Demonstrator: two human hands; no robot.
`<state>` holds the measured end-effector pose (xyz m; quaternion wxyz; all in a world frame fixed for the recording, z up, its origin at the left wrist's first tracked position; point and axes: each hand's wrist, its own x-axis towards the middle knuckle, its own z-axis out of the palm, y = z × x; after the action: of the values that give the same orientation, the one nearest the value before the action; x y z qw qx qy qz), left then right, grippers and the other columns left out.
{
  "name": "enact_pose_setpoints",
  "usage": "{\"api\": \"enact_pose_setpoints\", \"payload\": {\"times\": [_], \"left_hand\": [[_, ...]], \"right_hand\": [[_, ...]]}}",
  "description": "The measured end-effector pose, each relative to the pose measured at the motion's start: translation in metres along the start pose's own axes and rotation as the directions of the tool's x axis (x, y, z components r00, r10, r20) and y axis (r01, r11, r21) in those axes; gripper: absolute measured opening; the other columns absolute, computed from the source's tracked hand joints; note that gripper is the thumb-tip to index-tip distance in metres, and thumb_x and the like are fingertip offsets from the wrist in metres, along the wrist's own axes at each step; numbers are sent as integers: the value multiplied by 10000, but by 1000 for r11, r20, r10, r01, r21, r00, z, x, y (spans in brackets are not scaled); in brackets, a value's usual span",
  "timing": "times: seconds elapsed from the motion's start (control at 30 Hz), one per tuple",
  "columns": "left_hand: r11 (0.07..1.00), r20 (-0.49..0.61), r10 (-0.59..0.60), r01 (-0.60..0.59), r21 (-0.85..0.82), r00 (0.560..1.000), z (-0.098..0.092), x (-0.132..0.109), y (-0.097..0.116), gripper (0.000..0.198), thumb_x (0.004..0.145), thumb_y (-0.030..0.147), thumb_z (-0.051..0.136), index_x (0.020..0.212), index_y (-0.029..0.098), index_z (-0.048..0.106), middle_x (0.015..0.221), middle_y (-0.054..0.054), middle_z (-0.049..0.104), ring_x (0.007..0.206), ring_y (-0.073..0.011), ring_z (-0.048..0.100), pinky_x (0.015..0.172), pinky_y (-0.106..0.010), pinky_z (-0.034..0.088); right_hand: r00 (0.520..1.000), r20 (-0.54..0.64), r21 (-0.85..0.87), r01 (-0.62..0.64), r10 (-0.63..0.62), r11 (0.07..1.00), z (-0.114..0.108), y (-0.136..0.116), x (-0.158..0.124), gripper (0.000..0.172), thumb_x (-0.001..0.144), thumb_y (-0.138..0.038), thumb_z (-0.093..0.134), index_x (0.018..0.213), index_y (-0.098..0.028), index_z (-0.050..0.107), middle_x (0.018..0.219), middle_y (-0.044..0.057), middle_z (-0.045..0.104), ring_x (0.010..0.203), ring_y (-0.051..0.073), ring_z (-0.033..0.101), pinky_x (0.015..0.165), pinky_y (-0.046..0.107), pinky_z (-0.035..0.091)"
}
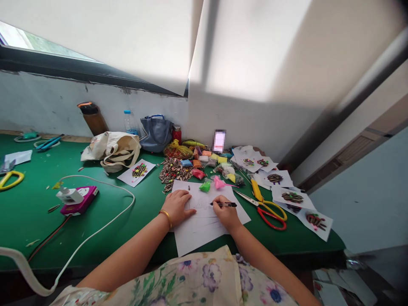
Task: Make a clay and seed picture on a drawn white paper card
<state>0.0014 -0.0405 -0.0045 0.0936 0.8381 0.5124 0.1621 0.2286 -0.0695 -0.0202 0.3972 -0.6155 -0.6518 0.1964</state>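
Between the right fingers (220,199) sits a black pen (230,204), over white paper (188,236)

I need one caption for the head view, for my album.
Left hand rests on white paper; right hand holds a black pen over it, near scissors and seeds.

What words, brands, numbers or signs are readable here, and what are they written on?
None can be read.
Lit screen: pixelated, unreadable.
White paper under the pen: faint marks, too faint to make out.
Blue-capped bottle: any print too small.
Purple socket block: any markings too small or blurred.
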Motion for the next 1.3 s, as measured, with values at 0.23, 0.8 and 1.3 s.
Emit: {"api": "enact_pose_setpoints", "payload": {"times": [0.23,0.8,1.3], "left_hand": [[1000,-13,4,-4,-1,1000,1,0,0,509,725,543,687,1152,274,628,1292,-65,569,1233,-286,457,1033,-430,311],[999,-21,27,-27,20,999,3,0,-3,516,725,557,682,1151,272,623,1287,-60,575,1222,-279,465,1012,-423,325],[999,-26,35,-34,26,999,3,0,-4,518,732,568,671,1146,260,624,1283,-66,576,1215,-281,464,1008,-418,320]], "right_hand": [[997,67,-11,25,-24,1000,-2,-1,0,163,798,-264,473,785,-231,632,729,-13,664,685,157,597,646,252,423],[999,39,-37,-15,17,999,-2,-4,0,158,800,-269,466,765,-238,617,721,-15,656,687,165,593,639,256,406],[1000,4,-75,-25,26,997,-1,8,5,156,796,-269,474,765,-238,623,742,-16,672,692,163,591,648,256,398]]}}
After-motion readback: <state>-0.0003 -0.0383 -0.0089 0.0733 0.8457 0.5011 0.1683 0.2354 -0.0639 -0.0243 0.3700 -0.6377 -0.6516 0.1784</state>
